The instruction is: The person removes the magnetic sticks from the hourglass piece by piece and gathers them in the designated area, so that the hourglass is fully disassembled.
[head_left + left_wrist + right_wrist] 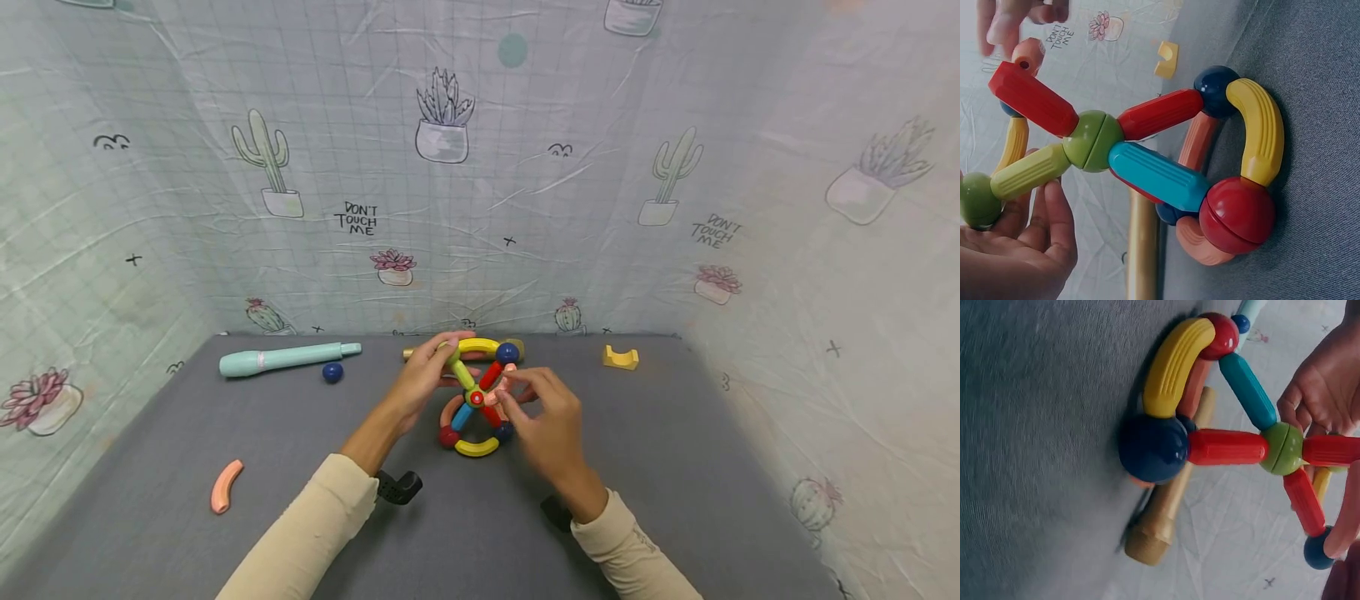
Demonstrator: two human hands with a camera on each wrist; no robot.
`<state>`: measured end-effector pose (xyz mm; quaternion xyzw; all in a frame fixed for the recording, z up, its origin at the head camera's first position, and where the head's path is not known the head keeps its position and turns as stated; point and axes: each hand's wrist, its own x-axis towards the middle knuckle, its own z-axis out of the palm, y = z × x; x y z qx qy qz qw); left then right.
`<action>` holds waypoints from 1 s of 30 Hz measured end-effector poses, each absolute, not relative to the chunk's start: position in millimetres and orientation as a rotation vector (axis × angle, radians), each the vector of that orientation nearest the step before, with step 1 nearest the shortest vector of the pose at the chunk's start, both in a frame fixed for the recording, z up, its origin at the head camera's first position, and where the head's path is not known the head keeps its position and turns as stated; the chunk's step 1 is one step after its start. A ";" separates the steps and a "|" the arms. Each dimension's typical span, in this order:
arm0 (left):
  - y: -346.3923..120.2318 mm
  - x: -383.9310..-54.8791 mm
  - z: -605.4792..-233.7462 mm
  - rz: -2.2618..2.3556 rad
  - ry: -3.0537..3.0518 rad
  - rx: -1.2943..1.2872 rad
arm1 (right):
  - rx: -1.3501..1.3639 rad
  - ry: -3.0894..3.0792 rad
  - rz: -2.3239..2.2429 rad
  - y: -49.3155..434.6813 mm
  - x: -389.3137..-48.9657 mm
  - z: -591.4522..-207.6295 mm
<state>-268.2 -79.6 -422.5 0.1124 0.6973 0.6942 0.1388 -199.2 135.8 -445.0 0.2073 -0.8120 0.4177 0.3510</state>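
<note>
A toy structure of magnetic balls and rods stands upright on the grey surface, with a green ball (1093, 140) at its middle. From that ball spread red rods, a blue rod (1159, 175) and a lime rod (1030, 170). My left hand (416, 383) grips the structure at the upper left, around the outer lime ball (979, 199) and its rod. Between thumb and fingers, my right hand (551, 417) pinches a pink curved rod (1345, 515), one end against the upper dark blue ball (507, 353). Yellow curved rods arch at top and bottom.
A mint-green baton (288, 358) and a blue ball (333, 372) lie at the back left. Nearer, at left, is a loose pink curved rod (227, 487). Behind the structure lies a gold baton (1157, 531). A yellow notched block (620, 358) sits at the back right.
</note>
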 end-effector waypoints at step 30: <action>-80.3 -267.6 -424.6 2.013 2.031 0.309 | 0.145 -2.324 1.461 132.3 -213.6 -451.8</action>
